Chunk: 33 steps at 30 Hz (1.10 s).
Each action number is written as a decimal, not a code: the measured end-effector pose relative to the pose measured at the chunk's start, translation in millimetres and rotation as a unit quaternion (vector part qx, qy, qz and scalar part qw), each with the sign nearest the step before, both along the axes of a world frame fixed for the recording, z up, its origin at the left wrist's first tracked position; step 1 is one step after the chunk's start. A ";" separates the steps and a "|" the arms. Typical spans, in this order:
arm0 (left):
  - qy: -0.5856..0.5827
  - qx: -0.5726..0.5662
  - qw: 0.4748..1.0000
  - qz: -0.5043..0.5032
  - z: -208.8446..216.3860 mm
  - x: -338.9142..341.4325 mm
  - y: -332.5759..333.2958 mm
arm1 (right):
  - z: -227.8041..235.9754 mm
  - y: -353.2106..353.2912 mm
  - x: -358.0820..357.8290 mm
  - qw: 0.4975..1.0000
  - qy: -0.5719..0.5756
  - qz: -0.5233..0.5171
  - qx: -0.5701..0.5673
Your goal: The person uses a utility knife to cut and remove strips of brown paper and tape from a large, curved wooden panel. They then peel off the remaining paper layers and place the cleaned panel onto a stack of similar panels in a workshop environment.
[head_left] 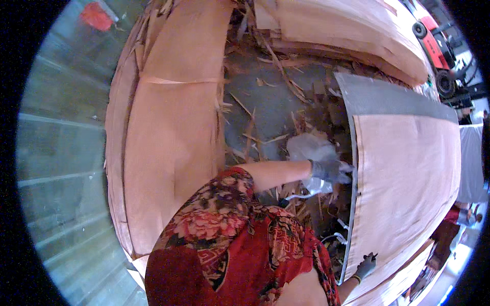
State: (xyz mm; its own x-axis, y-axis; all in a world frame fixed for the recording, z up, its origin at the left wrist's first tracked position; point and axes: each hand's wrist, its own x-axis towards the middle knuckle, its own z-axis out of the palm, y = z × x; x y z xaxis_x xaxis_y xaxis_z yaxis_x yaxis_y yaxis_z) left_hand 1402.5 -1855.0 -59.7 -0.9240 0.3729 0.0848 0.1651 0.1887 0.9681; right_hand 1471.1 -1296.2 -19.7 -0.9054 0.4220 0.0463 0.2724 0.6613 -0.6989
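Observation:
My left hand (333, 171), in a grey glove, reaches to the near edge of a low stack topped by a pale wood veneer sheet (403, 173). Its fingers look apart, slightly blurred, with nothing visible in them. My right hand (365, 266), gloved in grey with dark fingertips, lies over the lower part of this veneer sheet, fingers extended. A grey board (398, 94) shows beyond the veneer's far end and along its near edge. Beside my left wrist, a clear plastic bag (311, 148) lies among wood scraps.
A tall stack of veneer (176, 117) stands on my left, by a greenish ribbed wall (66, 153). Another veneer stack (347, 25) lies at the far side. Torn veneer strips (250, 137) litter the grey floor. A red forklift (434, 43) and people (464, 217) are at the right.

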 end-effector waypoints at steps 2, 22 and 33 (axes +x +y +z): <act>-0.015 -0.006 1.000 0.027 -9.6 12.7 -81.5 | -5.7 -47.8 -18.9 0.999 -0.035 0.004 -0.010; -0.486 -0.472 0.693 0.246 -151.1 489.0 -328.7 | 9.7 -702.0 -382.9 0.851 -0.018 0.472 -0.228; -0.498 0.004 0.582 0.643 -205.3 316.8 -342.8 | 25.0 -1101.9 -367.2 0.666 -0.102 0.738 -0.047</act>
State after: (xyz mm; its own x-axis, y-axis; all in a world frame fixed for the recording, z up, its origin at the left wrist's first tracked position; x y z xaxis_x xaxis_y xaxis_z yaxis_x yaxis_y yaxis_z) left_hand 1719.3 -2197.8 -265.0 -0.0311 -0.6788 -0.7336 -0.7513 -0.4682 0.4651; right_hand 1103.9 -2398.1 5.3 -0.3210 -0.9412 -0.1050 -0.5303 0.2705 -0.8035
